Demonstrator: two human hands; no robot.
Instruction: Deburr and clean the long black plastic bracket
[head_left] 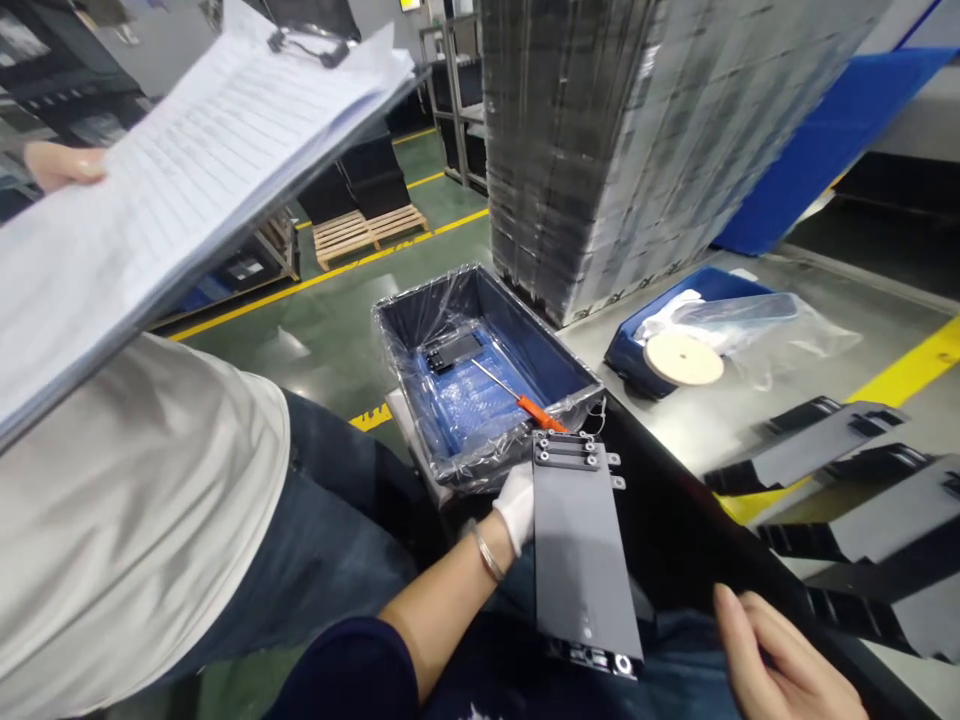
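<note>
My left hand point(517, 505), in a white glove with a bracelet at the wrist, grips the left edge of a flat grey rectangular plate point(581, 545). The plate has screw fittings at its far end and lies tilted over my lap. My bare right hand point(780, 655) is at the lower right, its fingers closed on the edge of a large black tray point(675, 520) under the plate. Just beyond the plate stands a blue bin lined with clear plastic point(536, 350). It holds an orange-handled screwdriver point(534, 408) and a small black part point(454, 350).
A co-worker in a white shirt point(135, 520) stands close on the left, holding a clipboard of papers point(172, 190) overhead. A tall wrapped stack of black trays point(637, 140) rises behind the bin. A blue tray with a white disc point(682, 358) and black moulded trays point(862, 480) lie to the right.
</note>
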